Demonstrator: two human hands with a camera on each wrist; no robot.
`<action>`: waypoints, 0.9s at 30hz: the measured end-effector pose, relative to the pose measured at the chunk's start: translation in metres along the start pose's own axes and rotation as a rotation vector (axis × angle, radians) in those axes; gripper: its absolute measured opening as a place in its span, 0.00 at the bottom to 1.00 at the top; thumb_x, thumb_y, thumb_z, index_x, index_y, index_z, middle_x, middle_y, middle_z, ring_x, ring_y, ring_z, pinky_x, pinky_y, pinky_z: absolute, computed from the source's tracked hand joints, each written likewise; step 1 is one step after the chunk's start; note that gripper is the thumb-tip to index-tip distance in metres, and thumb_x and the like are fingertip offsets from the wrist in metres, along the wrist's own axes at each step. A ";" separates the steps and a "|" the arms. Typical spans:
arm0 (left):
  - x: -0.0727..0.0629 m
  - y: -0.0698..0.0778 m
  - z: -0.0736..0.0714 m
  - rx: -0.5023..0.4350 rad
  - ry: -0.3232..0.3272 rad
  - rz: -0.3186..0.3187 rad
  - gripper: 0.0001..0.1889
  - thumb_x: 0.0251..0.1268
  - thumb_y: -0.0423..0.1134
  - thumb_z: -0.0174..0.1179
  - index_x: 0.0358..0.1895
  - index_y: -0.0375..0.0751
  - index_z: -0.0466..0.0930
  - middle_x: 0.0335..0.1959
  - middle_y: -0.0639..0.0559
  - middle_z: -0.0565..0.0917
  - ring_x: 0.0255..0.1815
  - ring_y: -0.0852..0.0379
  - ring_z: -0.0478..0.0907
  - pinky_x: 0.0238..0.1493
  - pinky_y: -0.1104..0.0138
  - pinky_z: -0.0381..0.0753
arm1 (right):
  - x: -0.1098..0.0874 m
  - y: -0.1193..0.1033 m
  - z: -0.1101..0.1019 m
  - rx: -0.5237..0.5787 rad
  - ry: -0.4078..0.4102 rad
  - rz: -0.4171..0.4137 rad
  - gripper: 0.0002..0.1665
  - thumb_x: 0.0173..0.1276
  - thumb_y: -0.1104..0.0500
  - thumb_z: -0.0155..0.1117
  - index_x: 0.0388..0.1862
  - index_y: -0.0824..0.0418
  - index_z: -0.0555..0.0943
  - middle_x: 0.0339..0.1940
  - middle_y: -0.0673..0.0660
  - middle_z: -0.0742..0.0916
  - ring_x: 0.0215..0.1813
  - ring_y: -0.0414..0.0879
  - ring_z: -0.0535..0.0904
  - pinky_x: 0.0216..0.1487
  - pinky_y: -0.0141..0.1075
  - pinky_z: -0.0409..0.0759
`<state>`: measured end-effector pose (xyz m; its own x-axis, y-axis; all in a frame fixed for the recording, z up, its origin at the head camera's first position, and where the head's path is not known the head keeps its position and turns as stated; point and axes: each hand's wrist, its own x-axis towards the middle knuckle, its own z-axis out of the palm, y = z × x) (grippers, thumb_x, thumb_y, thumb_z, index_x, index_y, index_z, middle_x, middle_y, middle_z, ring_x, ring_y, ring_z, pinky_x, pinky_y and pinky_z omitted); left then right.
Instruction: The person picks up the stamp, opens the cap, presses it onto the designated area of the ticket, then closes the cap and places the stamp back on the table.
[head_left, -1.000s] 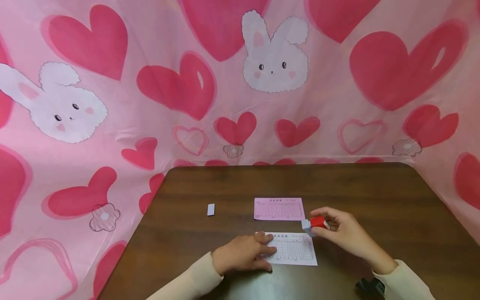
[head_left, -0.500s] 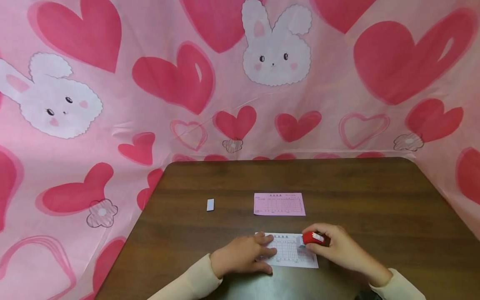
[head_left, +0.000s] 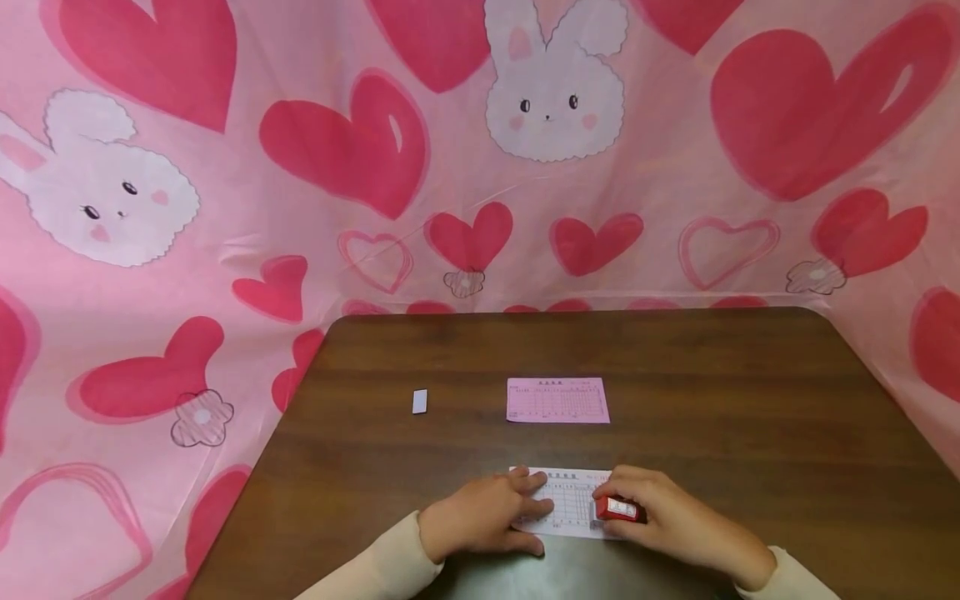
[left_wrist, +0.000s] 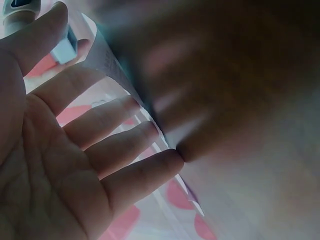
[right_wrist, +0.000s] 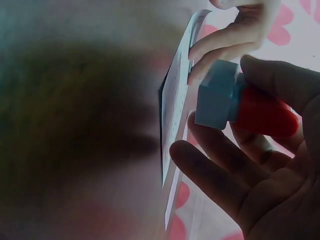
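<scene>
My right hand [head_left: 663, 515] grips a stamp [head_left: 617, 509] with a red handle and a pale, see-through base. It is over the right half of a white printed form [head_left: 564, 504]. The right wrist view shows the stamp's base [right_wrist: 216, 97] tilted near the sheet; whether they touch, I cannot tell. My left hand [head_left: 483, 512] lies flat with fingers spread, its fingertips resting on the form's left part. In the left wrist view, the fingers of the left hand [left_wrist: 85, 145] reach to the sheet's edge, which curls up a little.
Beyond the white form lies a pink printed form [head_left: 558, 401]. Farther left on the brown table [head_left: 360, 467] is a small white rectangular piece [head_left: 420, 402]. A pink cloth [head_left: 450, 275] with hearts and rabbits hangs behind the table.
My right hand has brought the stamp from beside the pink form's lower right corner down onto the white form's right half. The left hand has stayed in place. The view has tipped slightly downward.
</scene>
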<state>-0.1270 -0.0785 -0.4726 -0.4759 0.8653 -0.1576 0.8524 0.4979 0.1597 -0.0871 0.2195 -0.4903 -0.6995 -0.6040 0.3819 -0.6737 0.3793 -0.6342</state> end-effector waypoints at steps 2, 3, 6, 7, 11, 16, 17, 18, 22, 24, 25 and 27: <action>-0.001 0.001 -0.001 -0.002 -0.003 0.007 0.31 0.71 0.66 0.62 0.71 0.56 0.81 0.74 0.47 0.77 0.72 0.45 0.76 0.68 0.57 0.78 | 0.000 -0.001 0.000 -0.003 -0.023 -0.014 0.17 0.64 0.61 0.81 0.51 0.55 0.88 0.43 0.39 0.84 0.42 0.31 0.79 0.40 0.28 0.81; -0.002 0.002 -0.002 0.000 -0.005 0.011 0.31 0.71 0.66 0.62 0.71 0.56 0.81 0.74 0.47 0.76 0.72 0.45 0.76 0.69 0.57 0.78 | 0.000 -0.001 0.000 -0.002 -0.032 -0.018 0.17 0.64 0.61 0.81 0.51 0.55 0.88 0.43 0.39 0.84 0.42 0.31 0.79 0.40 0.28 0.81; -0.003 0.004 -0.003 -0.027 -0.020 0.009 0.31 0.72 0.65 0.62 0.72 0.56 0.80 0.75 0.47 0.75 0.74 0.45 0.75 0.69 0.55 0.77 | -0.001 -0.002 0.000 -0.004 -0.043 -0.034 0.17 0.63 0.61 0.81 0.51 0.54 0.89 0.43 0.38 0.84 0.42 0.30 0.79 0.41 0.27 0.81; -0.004 0.004 -0.003 -0.037 -0.024 0.007 0.31 0.72 0.65 0.62 0.72 0.56 0.80 0.76 0.47 0.75 0.74 0.45 0.74 0.69 0.54 0.78 | -0.001 -0.002 0.000 -0.011 -0.043 -0.039 0.17 0.63 0.62 0.81 0.50 0.54 0.89 0.43 0.38 0.83 0.42 0.30 0.79 0.41 0.26 0.80; -0.005 0.006 -0.004 -0.061 -0.029 0.004 0.31 0.72 0.64 0.62 0.73 0.55 0.80 0.76 0.47 0.75 0.75 0.44 0.74 0.68 0.52 0.78 | -0.002 -0.002 0.002 -0.026 -0.057 -0.041 0.16 0.63 0.62 0.81 0.49 0.55 0.90 0.42 0.37 0.83 0.42 0.30 0.78 0.40 0.26 0.79; -0.007 0.007 -0.004 -0.061 -0.032 0.003 0.31 0.72 0.65 0.62 0.72 0.55 0.80 0.76 0.46 0.75 0.74 0.43 0.74 0.69 0.53 0.77 | -0.004 -0.002 0.004 -0.041 -0.071 -0.011 0.15 0.62 0.60 0.81 0.49 0.54 0.90 0.43 0.37 0.84 0.42 0.30 0.78 0.41 0.28 0.81; -0.007 0.007 -0.004 -0.060 -0.033 0.003 0.31 0.72 0.65 0.62 0.72 0.55 0.80 0.76 0.46 0.75 0.74 0.43 0.74 0.69 0.53 0.77 | -0.004 -0.002 0.004 -0.045 -0.074 -0.013 0.16 0.62 0.60 0.82 0.49 0.54 0.90 0.43 0.37 0.84 0.42 0.30 0.78 0.40 0.28 0.81; -0.008 0.007 -0.003 -0.056 -0.032 0.005 0.32 0.72 0.65 0.62 0.72 0.55 0.80 0.76 0.46 0.75 0.74 0.43 0.74 0.69 0.53 0.77 | -0.005 -0.002 0.004 -0.049 -0.075 -0.012 0.16 0.62 0.60 0.82 0.49 0.54 0.90 0.43 0.37 0.84 0.42 0.30 0.78 0.41 0.29 0.81; -0.008 0.007 -0.001 -0.053 -0.032 0.007 0.32 0.72 0.66 0.62 0.73 0.56 0.80 0.76 0.47 0.75 0.74 0.44 0.74 0.69 0.53 0.77 | -0.006 -0.002 0.004 -0.061 -0.074 -0.022 0.15 0.62 0.60 0.82 0.47 0.52 0.90 0.42 0.37 0.83 0.42 0.29 0.77 0.40 0.27 0.80; -0.008 0.008 -0.001 -0.057 -0.032 0.005 0.32 0.72 0.66 0.62 0.73 0.56 0.80 0.76 0.47 0.75 0.75 0.44 0.74 0.69 0.53 0.78 | -0.007 -0.002 0.004 -0.065 -0.073 -0.026 0.15 0.62 0.60 0.82 0.47 0.52 0.89 0.42 0.37 0.83 0.42 0.29 0.77 0.40 0.27 0.79; -0.008 0.008 -0.001 -0.059 -0.032 0.003 0.32 0.72 0.66 0.62 0.73 0.56 0.80 0.76 0.47 0.75 0.75 0.44 0.74 0.69 0.53 0.78 | -0.007 -0.002 0.004 -0.066 -0.073 -0.029 0.15 0.62 0.61 0.82 0.46 0.52 0.89 0.41 0.37 0.83 0.41 0.29 0.77 0.39 0.27 0.79; -0.008 0.008 0.000 -0.065 -0.032 0.000 0.32 0.72 0.65 0.62 0.72 0.56 0.80 0.76 0.47 0.75 0.75 0.44 0.73 0.69 0.53 0.77 | -0.008 -0.001 0.004 -0.074 -0.073 -0.038 0.15 0.61 0.60 0.82 0.46 0.52 0.89 0.41 0.38 0.83 0.41 0.29 0.77 0.39 0.26 0.78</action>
<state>-0.1167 -0.0818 -0.4697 -0.4683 0.8633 -0.1882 0.8359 0.5019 0.2222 -0.0797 0.2207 -0.4951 -0.6558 -0.6673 0.3530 -0.7170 0.4044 -0.5677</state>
